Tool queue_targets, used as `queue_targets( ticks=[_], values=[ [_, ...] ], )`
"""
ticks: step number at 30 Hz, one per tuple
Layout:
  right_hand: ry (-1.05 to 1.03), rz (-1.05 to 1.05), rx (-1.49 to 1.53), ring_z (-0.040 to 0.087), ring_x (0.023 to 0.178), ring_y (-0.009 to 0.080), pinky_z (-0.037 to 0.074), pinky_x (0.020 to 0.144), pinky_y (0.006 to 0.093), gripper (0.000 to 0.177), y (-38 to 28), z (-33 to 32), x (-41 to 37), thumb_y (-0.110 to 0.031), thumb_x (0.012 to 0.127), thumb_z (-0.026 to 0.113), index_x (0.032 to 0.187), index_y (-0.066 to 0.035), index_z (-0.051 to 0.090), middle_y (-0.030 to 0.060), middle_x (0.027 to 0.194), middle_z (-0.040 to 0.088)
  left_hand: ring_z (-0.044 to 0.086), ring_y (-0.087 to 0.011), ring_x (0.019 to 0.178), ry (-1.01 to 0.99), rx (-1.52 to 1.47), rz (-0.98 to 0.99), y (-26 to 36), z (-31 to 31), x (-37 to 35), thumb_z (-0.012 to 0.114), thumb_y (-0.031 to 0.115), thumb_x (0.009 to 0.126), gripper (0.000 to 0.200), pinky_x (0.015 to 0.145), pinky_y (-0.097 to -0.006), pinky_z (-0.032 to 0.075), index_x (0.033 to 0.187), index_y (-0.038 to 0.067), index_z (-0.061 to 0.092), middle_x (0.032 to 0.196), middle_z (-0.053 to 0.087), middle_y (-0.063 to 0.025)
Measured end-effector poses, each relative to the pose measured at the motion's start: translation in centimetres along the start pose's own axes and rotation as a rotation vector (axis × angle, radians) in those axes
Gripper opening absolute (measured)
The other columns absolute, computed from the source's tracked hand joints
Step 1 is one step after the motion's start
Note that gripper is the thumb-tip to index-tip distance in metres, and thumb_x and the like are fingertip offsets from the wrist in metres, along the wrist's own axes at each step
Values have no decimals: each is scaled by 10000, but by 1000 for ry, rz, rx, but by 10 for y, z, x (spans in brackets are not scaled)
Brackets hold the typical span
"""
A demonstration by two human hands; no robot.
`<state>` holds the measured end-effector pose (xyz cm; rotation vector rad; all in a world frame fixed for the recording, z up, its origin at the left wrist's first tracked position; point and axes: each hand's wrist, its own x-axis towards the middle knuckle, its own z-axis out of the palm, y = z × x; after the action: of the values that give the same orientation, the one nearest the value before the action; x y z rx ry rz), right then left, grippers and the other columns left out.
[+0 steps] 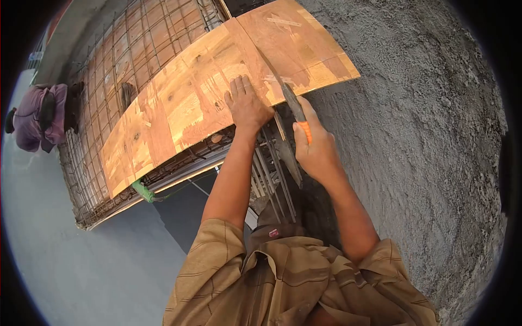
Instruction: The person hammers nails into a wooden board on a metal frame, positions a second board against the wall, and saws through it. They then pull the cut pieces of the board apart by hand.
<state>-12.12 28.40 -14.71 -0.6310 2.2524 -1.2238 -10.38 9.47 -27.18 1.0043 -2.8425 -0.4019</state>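
A broad plywood sheet point(179, 108) lies across the middle of the head view. My left hand point(247, 106) presses flat on it near the edge closest to me, fingers stretched out. In my right hand point(318, 149) is a handsaw point(293, 103), gripped by its orange handle just beyond that edge. The saw's blade runs up over the sheet, along a dark line that reaches toward the far edge. To the right of this line is the narrower end of the sheet, with pale scraped patches on it.
Steel rebar mesh point(147, 32) spreads behind and left of the sheet. Another person in a purple top point(41, 117) bends over at the far left. A green object point(142, 191) hangs by the sheet's near corner. Rough grey concrete point(413, 108) fills the right. Thin rods point(274, 174) stand below my hands.
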Motion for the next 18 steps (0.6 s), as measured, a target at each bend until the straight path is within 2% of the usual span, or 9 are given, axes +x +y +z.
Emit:
queue_targets(
  ticks=[1, 4, 6, 8, 11, 12, 15, 17, 18],
  values=[
    [79, -164, 97, 638, 1199, 412, 500, 993, 436, 554, 14, -13, -49, -94, 990, 493, 1520, 0, 365, 320, 1311, 608, 255, -364, 1512, 10, 14, -4, -2, -3, 3, 728, 303, 728, 949, 1220, -539, 182, 1510, -55, 328, 1572, 355, -236],
    [67, -98, 131, 639, 1189, 426, 504, 991, 447, 555, -2, -26, -50, -88, 985, 495, 1519, -4, 364, 312, 1305, 615, 252, -362, 1513, 34, 78, 15, -8, 12, 1, 716, 298, 739, 936, 1220, -536, 185, 1513, -53, 324, 1578, 348, -231],
    [-46, 69, -111, 640, 1069, 518, 524, 930, 487, 554, -8, -1, 50, -106, 980, 514, 1511, -25, 380, 355, 1160, 649, 254, -356, 1513, 39, 19, 2, 1, -4, 11, 718, 282, 733, 943, 1220, -537, 184, 1518, -51, 316, 1586, 336, -231],
    [35, -23, -167, 601, 989, 582, 529, 878, 517, 558, 15, 43, 124, -130, 978, 531, 1509, -38, 383, 380, 1063, 648, 250, -353, 1515, 15, -8, -15, -5, 5, 1, 730, 278, 724, 956, 1223, -535, 177, 1520, -48, 314, 1589, 331, -231],
    [24, -6, -86, 646, 999, 523, 516, 885, 567, 591, 7, 8, 28, -189, 982, 523, 1534, -69, 347, 340, 1079, 671, 224, -339, 1528, -32, 15, -20, 3, -2, -2, 753, 297, 712, 990, 1237, -515, 148, 1528, -41, 306, 1597, 324, -216],
    [74, -117, -60, 647, 976, 530, 521, 869, 566, 596, 15, -6, -32, -181, 983, 525, 1540, -80, 338, 339, 1072, 673, 218, -337, 1531, -43, 35, -27, 0, -7, 0, 756, 303, 712, 995, 1240, -511, 143, 1530, -39, 303, 1599, 322, -213],
    [54, -115, 32, 646, 932, 542, 532, 838, 561, 606, 1, -16, -56, -163, 985, 527, 1553, -104, 323, 340, 1057, 673, 294, -369, 1491, 47, 24, -8, -11, 7, -7, 693, 292, 750, 898, 1209, -534, 203, 1501, -60, 349, 1563, 370, -236],
    [2, 33, -14, 635, 923, 556, 533, 829, 567, 584, -14, -6, 8, -180, 986, 524, 1539, -112, 348, 351, 1026, 670, 295, -368, 1490, 42, 38, 0, -4, 5, -2, 692, 304, 774, 878, 1206, -538, 202, 1497, -63, 356, 1565, 367, -238],
    [82, -48, -135, 631, 927, 561, 525, 825, 581, 564, 7, 20, 63, -210, 985, 519, 1519, -102, 373, 361, 994, 666, 270, -359, 1503, 28, 29, 10, -3, 5, 1, 707, 309, 762, 908, 1214, -534, 185, 1507, -57, 339, 1577, 351, -231]
  ],
)
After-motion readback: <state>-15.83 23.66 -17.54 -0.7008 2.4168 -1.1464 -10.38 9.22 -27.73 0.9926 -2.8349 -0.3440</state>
